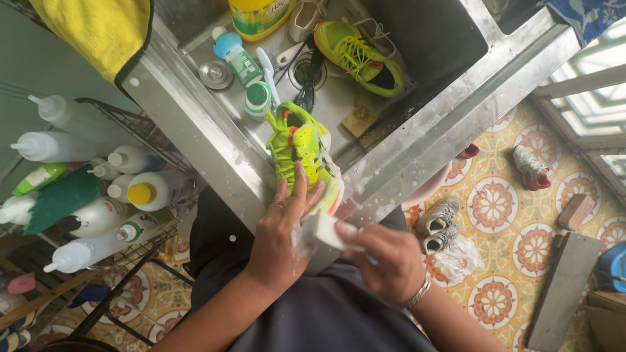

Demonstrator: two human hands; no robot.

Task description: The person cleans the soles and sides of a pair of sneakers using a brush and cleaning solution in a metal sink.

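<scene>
My left hand (279, 236) grips a neon yellow-green sneaker (299, 147) with orange marks, its toe pointing away over the steel sink's front rim (208, 141). My right hand (384, 260) pinches a white sponge block (325, 230) against the shoe's heel and sole edge. A bracelet sits on my right wrist. The matching sneaker (359, 56) lies on its side in the sink basin.
In the sink are a yellow bottle (260, 10), a blue-capped bottle (237, 55), a brush (268, 73) and a drain plug (216, 74). A wire rack of squeeze bottles (98, 183) stands on the left. Grey sneakers (439, 223), another shoe (531, 167) and wood planks (560, 289) lie on patterned tiles.
</scene>
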